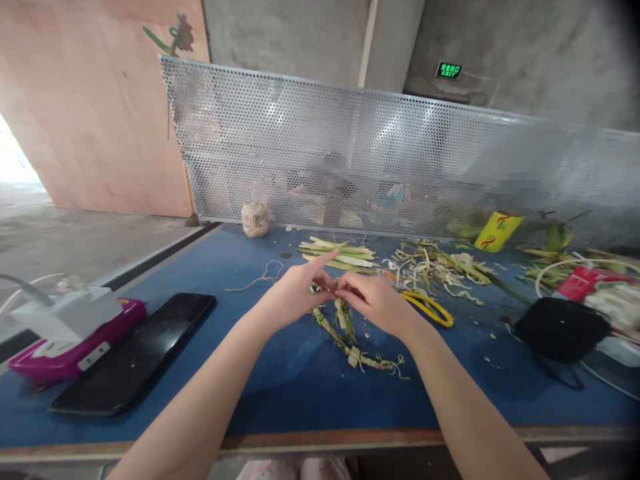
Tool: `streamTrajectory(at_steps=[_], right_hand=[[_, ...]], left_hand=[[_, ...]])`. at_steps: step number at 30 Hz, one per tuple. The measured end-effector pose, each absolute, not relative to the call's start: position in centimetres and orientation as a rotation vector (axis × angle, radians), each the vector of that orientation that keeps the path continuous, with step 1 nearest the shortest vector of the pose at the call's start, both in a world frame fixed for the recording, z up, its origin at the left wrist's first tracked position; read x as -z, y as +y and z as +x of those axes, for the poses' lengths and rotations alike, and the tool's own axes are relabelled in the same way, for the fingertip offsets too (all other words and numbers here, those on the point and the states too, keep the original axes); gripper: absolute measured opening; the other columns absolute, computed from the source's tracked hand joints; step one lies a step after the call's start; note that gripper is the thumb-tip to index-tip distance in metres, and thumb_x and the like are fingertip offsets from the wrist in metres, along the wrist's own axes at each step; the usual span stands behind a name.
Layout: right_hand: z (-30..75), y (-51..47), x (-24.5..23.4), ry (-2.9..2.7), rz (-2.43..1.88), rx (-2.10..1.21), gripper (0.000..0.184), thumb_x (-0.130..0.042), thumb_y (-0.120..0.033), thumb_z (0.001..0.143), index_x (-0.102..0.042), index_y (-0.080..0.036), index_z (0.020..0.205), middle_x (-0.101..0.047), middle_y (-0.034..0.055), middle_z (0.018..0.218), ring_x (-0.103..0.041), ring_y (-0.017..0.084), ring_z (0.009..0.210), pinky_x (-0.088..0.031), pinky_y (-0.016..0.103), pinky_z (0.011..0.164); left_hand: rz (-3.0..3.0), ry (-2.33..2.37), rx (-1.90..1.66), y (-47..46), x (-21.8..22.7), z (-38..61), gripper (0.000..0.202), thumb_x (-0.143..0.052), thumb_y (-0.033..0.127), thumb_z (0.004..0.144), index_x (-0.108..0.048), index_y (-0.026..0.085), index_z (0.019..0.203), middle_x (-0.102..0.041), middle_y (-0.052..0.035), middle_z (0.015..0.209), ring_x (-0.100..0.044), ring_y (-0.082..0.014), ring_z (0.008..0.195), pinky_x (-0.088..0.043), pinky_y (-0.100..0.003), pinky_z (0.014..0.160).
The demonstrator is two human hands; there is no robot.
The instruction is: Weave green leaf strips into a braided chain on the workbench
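Note:
My left hand (300, 293) and my right hand (374, 301) meet over the middle of the table, fingertips pinched close together. Between them is the upper end of a knotted plant-strip piece (340, 340), green and straw-coloured. The exact spot they pinch is partly hidden by the fingers. Its lower end lies on the blue tabletop, with thin curled tails to the right. One digit of the left hand sticks up and away. Yellow-handled scissors (434, 311) lie just beyond my right hand, partly covered by it. Behind both hands rest flat pale-green strips (345, 252).
Loose shavings (445, 263) spread at the back right near a yellow packet (497, 231). A thin string (260, 277) lies left of the hands. Further left are a black phone (137, 357) and a magenta power strip (80, 353). A black pouch (560, 330) sits right; perforated metal screen (300, 147) stands behind.

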State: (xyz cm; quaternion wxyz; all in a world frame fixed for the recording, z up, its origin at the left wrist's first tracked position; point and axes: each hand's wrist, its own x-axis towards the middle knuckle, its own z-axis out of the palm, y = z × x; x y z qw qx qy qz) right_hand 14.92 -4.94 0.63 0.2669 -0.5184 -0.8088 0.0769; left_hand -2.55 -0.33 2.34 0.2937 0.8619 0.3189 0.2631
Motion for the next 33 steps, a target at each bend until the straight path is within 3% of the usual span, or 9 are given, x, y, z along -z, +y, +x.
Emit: streamTrajectory(at_steps=[9,14,17,24,33], right_hand=[[14.8,-4.9,-0.4,-2.215,-1.449,-0.128,0.01,-0.038,-0.025,0.087,-0.042,-0.022,0.079,-0.046,-0.0041,0.059,-0.041,0.011,0.05,-0.026,0.022,0.049],[15.2,-4.7,-0.4,-2.165,-1.343,-0.266,0.01,-0.036,-0.024,0.088,-0.04,-0.022,0.079,-0.042,-0.0055,0.058,-0.037,0.009,0.047,-0.027,0.021,0.048],[15.4,-4.5,-0.3,-2.135,-1.271,-0.327,0.011,-0.035,-0.025,0.088,-0.039,-0.021,0.078,-0.041,-0.0054,0.059,-0.036,0.009,0.048,-0.029,0.022,0.049],[15.9,-4.2,-0.1,-2.152,-1.209,-0.417,0.01,-0.038,-0.025,0.086,-0.041,-0.021,0.077,-0.037,-0.005,0.06,-0.033,0.009,0.051,-0.028,0.022,0.05],[15.8,-4.4,-0.4,-2.258,-1.261,-0.355,0.01,-0.04,-0.021,0.084,-0.043,-0.02,0.075,-0.037,-0.0061,0.058,-0.033,0.008,0.049,-0.025,0.021,0.05]], left_hand=[[2.504,0.85,-0.838,-0.3,-2.1,-2.7,0.066,-0.057,0.015,0.075,-0.029,0.028,0.133,-0.066,0.0029,0.078,-0.058,-0.0128,0.071,-0.046,-0.026,0.069],[2.657,0.677,-1.097,0.0,-1.6,-2.8,0.067,-0.054,0.017,0.079,-0.022,0.028,0.136,-0.065,0.002,0.078,-0.055,-0.0153,0.088,-0.046,-0.026,0.074],[2.782,0.622,-1.193,0.1,-1.5,-2.8,0.066,-0.052,0.017,0.081,-0.019,0.028,0.137,-0.065,0.0017,0.08,-0.054,-0.0151,0.089,-0.045,-0.026,0.076],[2.605,0.674,-1.037,0.4,-1.6,-2.8,0.072,-0.05,0.016,0.081,-0.007,0.02,0.138,-0.066,-0.0004,0.083,-0.056,-0.0166,0.09,-0.042,-0.031,0.084],[2.568,0.657,-0.902,0.5,-1.8,-3.0,0.045,-0.048,0.012,0.08,-0.028,0.019,0.12,-0.063,-0.0006,0.085,-0.056,-0.015,0.088,-0.039,-0.032,0.084]])
